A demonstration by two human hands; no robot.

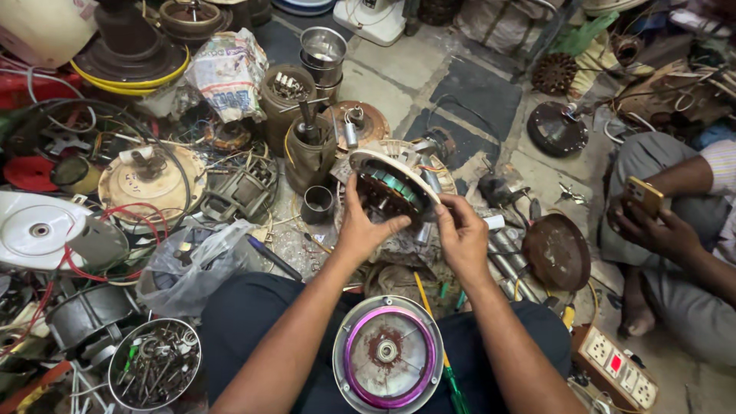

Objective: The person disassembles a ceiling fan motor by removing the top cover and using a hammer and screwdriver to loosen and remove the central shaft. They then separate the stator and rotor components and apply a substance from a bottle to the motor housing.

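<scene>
Both hands on the fan motor stator (392,186), tilted, windings facing the person. Left hand (360,226) cups its lower-left rim, fingers curled; right hand (461,234) pinches the lower-right edge. Purple-ringed cover (387,354) sits just below, in the lap.

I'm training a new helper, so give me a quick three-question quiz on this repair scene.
1. True or false: both hands, left hand and right hand, hold the motor.
2. What lies on the lap? A) cover with purple ring B) a kettle C) a book
3. What does the other person's hand hold?

Key: 1 true; 2 A; 3 a phone.
</scene>
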